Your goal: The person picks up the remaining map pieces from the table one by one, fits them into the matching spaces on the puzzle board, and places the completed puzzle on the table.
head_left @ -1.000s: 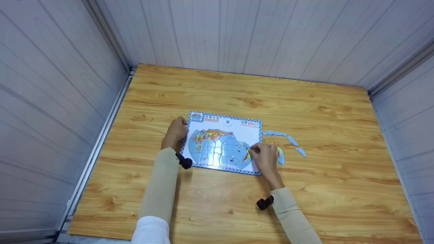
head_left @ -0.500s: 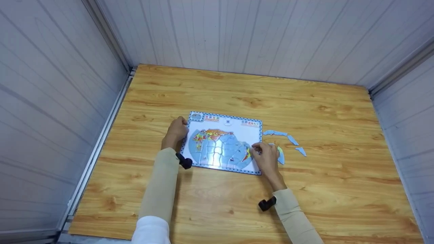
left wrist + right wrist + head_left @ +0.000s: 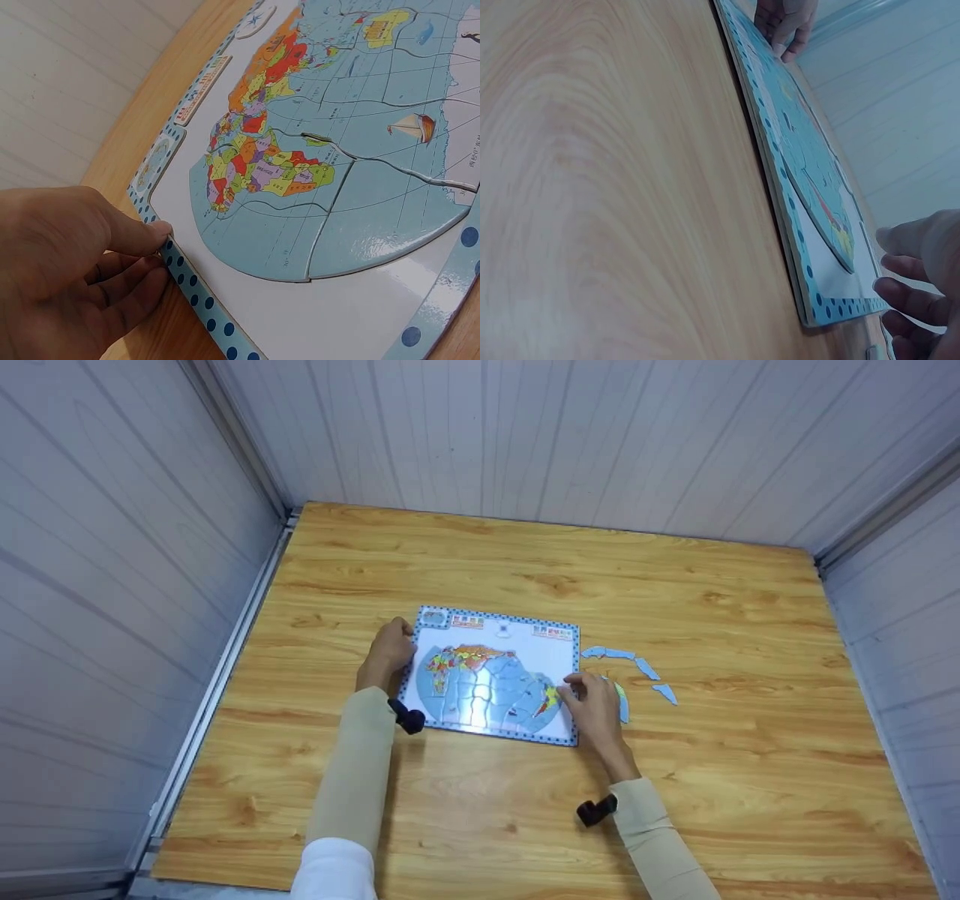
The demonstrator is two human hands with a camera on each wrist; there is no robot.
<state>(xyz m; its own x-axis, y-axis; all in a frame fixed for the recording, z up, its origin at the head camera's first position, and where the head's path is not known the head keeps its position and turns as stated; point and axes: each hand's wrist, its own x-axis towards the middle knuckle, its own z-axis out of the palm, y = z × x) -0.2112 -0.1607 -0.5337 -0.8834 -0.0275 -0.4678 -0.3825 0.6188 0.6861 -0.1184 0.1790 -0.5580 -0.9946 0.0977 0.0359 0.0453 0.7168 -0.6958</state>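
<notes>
A world map jigsaw puzzle [image 3: 480,690] fills part of a white board with a blue dotted border [image 3: 196,297]. My left hand [image 3: 392,647] grips the board's left edge; in the left wrist view its thumb [image 3: 142,234] lies on the border and the other fingers curl against the side. Over the right edge of the board is my right hand [image 3: 592,705], its fingertips by the red and yellow land piece [image 3: 549,701]. The right wrist view shows its fingers [image 3: 911,296] loosely bent and apart, with nothing between them.
Several loose blue puzzle pieces [image 3: 646,668] lie in an arc on the wooden table [image 3: 712,607], right of the board. One blue and green piece [image 3: 622,705] is partly hidden behind the right hand. Pale panel walls [image 3: 510,442] enclose the table at the back and sides.
My right hand has drawn slightly to the right, away from the red and yellow land piece, uncovering more of it. The left hand and the board stay in place.
</notes>
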